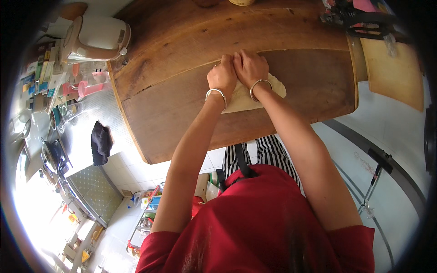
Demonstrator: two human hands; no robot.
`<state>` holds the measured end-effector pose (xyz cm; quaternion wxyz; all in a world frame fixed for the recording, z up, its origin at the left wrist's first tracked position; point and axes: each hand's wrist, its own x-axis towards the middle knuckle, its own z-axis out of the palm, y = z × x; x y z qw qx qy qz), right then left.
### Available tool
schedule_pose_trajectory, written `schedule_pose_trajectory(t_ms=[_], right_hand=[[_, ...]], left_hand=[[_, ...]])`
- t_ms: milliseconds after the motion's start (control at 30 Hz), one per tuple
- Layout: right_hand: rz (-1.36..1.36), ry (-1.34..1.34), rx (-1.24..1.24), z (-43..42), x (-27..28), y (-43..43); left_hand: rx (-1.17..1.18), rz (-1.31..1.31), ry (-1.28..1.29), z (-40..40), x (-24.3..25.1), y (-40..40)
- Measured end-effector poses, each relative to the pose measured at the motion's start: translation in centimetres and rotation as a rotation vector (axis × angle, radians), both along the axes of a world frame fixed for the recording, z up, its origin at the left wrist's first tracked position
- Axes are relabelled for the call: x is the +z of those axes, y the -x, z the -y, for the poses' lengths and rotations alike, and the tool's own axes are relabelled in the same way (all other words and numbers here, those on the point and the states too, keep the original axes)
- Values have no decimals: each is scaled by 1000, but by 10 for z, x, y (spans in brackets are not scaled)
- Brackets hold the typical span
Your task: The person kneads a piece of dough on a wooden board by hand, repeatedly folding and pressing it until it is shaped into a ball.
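A flat, pale sheet of dough (247,99) lies on a brown wooden board (177,102). Its near edge is fairly straight and its right side is rounded. Over its far part sits my left hand (222,76), with the fingers curled in and a bangle at the wrist. Close beside it, thumbs nearly touching, my right hand (252,66) is curled over the dough too, also with a bangle. Both sets of fingertips are hidden beneath the hands, and the far edge of the dough is covered.
An electric hot-water pot (102,37) stands at the board's upper left. Pink cups (90,88) and a dark cloth (101,143) lie on the counter to the left. A container (241,2) shows at the top edge. Lower left stands a wire rack (140,228).
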<state>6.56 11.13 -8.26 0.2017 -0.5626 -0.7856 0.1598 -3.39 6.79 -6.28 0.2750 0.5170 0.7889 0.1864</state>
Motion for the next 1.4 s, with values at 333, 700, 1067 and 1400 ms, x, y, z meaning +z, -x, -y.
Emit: schedule_pose_trajectory(t_ms=[333,700,1067,1400], right_hand=[[26,131,7,8,19,-10],[-125,-376,71,105,10,-87],[48,-57,46,37,4,-62],[119,29,64,-1,3,-48]], left_hand=[[-109,-92,-105,9,-1,-1],[-257,-259,-739,104,7,-70],[-150,-78,-238,33,2,-48],[-13,37,-26,4,6,-40]])
